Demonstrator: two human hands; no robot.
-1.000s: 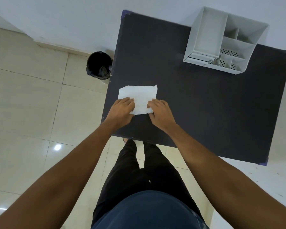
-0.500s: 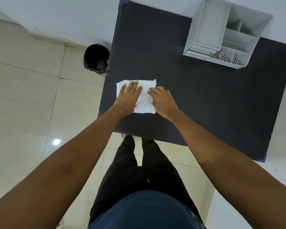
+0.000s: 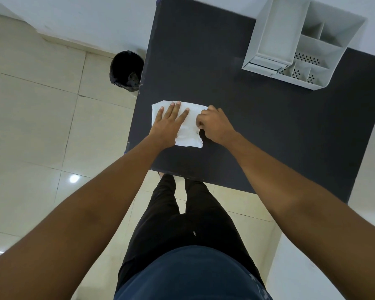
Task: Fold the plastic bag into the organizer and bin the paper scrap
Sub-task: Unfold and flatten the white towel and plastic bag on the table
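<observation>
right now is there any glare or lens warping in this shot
Head view: a bright glare spot sits on the floor tiles by the left arm; the wide lens bows the table edges and stretches the forearms; the white bag stays sharp, evenly lit.

1 head-worn wide-angle view, steeply downward, seemingly near, over table (image 3: 258, 131) and floor (image 3: 30, 126)

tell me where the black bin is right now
In the head view, the black bin stands on the tiled floor at the table's far left corner, beside the wall.
</observation>
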